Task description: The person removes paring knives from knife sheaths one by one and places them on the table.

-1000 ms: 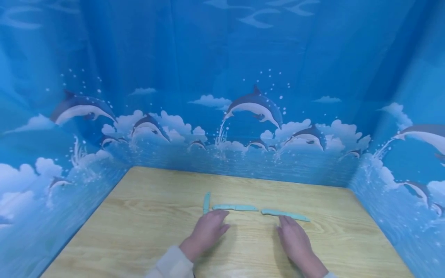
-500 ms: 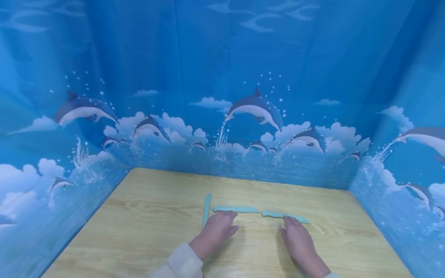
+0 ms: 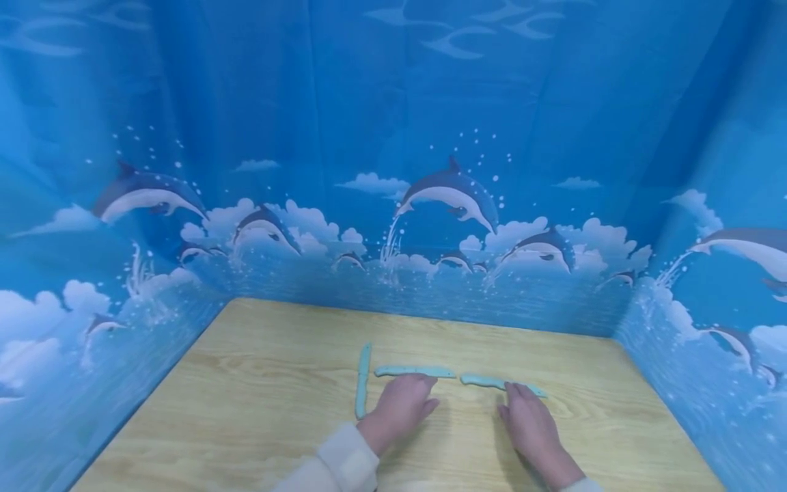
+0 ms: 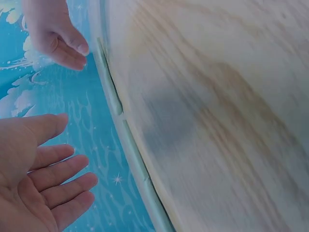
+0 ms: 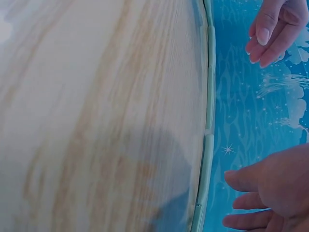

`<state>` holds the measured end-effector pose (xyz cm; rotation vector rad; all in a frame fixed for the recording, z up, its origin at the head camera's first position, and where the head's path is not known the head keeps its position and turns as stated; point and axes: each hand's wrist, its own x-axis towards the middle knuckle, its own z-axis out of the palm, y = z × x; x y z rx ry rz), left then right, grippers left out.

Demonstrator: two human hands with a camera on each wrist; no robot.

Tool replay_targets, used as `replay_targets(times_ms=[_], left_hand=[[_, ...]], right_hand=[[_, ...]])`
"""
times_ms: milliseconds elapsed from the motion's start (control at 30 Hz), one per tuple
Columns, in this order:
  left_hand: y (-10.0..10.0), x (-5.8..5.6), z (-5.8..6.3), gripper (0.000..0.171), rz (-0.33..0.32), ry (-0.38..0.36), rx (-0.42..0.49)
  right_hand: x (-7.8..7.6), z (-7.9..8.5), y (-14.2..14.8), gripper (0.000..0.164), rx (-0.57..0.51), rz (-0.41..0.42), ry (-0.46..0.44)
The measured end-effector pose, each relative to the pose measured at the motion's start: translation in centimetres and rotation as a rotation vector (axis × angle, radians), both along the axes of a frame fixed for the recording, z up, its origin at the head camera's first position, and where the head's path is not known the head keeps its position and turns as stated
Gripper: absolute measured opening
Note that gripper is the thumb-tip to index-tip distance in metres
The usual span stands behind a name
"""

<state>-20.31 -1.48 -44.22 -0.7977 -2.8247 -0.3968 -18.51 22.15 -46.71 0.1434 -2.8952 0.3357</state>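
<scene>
Three slim mint-green knives lie on the wood-grain table (image 3: 258,389). The left knife (image 3: 363,383) points away from the person, while the middle knife (image 3: 393,371) and the right knife (image 3: 482,380) lie crosswise in a line with a small gap between them. My left hand (image 3: 402,404) hangs over the table just in front of the middle knife, fingers relaxed and spread in the left wrist view. My right hand (image 3: 530,418) has its fingertips overlapping the right knife in the head view; its fingers are loosely extended and grip nothing in the right wrist view.
A blue backdrop (image 3: 344,137) printed with dolphins and clouds encloses the table at the back and both sides. Bare wood surface (image 3: 467,451) shows between the forearms. A light sleeve (image 3: 344,461) covers the left wrist.
My left hand has moved right along the middle knife, uncovering the near end of the left knife. My right hand has shifted slightly right. The knives stay in place.
</scene>
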Motion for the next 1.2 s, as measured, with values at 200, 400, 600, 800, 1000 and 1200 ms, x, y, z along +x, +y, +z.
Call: replay_targets(times_ms=[200,400,600,800,1000,1200], left_hand=[[1.3,-0.3,-0.3,0.036,0.027,-0.033,-0.003],[1.4,-0.9,-0.4,0.035,0.037,-0.042,0.004],[2.3,-1.5,-0.2,0.034,0.022,-0.023,0.022],[3.0,-1.9,-0.4,0.033,0.048,-0.060,0.004],[3.8,-2.1,-0.6,0.029,0.048,-0.048,-0.029],[4.7,-2.3,-1.0,0.026,0.018,0.012,-0.040]], right_hand=[[-0.2,0.1,0.4,0.045,0.014,0.008,0.024],[-0.9,0.4,0.4,0.045,0.051,-0.006,0.021],[-1.3,0.3,0.9,0.047,0.041,-0.017,0.004],[-1.7,0.2,1.1,0.048,0.024,-0.022,-0.025],[-2.4,0.2,1.4,0.045,0.027,-0.036,-0.057],[-2.7,0.1,1.7,0.044,0.040,-0.062,-0.082]])
